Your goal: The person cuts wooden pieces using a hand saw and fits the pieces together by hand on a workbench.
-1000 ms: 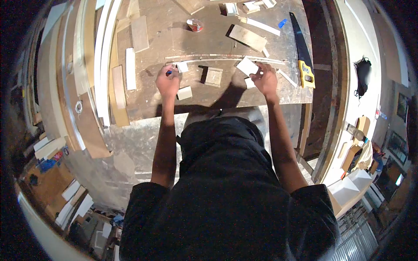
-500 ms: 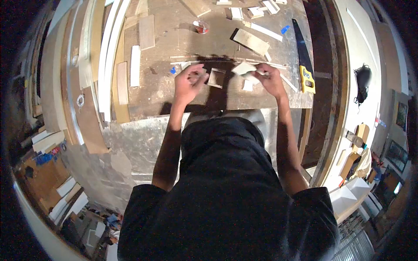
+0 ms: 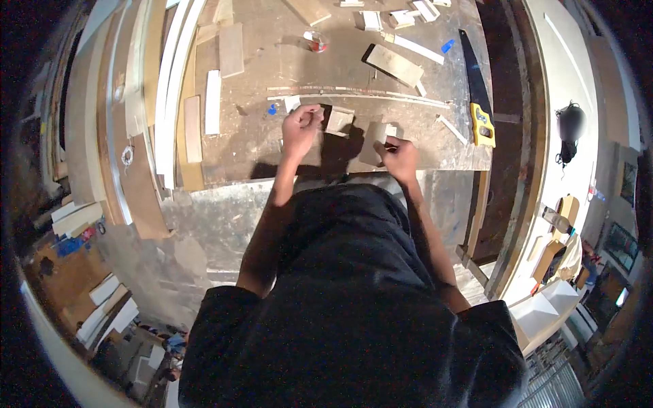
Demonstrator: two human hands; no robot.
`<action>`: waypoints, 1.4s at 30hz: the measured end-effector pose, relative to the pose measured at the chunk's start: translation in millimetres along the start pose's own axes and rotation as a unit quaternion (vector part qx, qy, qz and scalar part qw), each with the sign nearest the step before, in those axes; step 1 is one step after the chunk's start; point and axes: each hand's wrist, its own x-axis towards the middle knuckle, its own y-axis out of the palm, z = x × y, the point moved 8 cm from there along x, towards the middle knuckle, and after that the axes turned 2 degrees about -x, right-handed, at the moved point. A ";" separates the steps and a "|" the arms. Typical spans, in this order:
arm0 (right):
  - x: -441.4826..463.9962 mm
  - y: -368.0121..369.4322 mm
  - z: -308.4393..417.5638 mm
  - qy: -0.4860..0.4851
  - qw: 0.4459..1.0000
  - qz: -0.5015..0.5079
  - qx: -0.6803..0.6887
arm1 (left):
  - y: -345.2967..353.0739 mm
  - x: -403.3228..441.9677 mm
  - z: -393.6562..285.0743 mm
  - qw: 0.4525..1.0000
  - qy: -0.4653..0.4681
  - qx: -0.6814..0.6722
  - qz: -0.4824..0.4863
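Note:
My right hand (image 3: 400, 161) pinches a thin, flat brownish piece (image 3: 371, 144) over the front of the workbench (image 3: 231, 146). Whether it is paper or thin wood I cannot make out. Partly behind it lies a small pale wooden block (image 3: 390, 130). My left hand (image 3: 300, 132) is closed with its fingertips together, just left of a small square wooden box frame (image 3: 339, 121); anything in that pinch is too small to name. A small white piece (image 3: 292, 103) lies just beyond my left hand.
A handsaw (image 3: 482, 126) with a yellow handle lies at the bench's right edge. Thin strips (image 3: 357, 93) cross the bench beyond my hands. A wooden board (image 3: 394, 64), a small container (image 3: 317, 42) and several offcuts lie farther back. Long boards (image 3: 170, 88) line the left side.
My right hand has moved down and left, toward me, with the flat piece, which now shows a darker face. My left hand has shifted slightly right, its fingers drawn closer together.

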 end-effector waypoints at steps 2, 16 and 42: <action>20.6 16.0 -24.9 -0.037 0.998 -0.020 -0.045 | -7.1 6.2 34.7 0.998 -0.063 0.017 0.009; 27.3 44.9 6.6 -0.149 0.981 -0.077 -0.093 | 22.6 22.1 64.3 0.987 -0.078 0.074 0.122; 33.9 63.5 -11.6 -0.084 0.996 0.005 -0.004 | 24.4 21.8 52.6 0.989 -0.028 0.083 0.118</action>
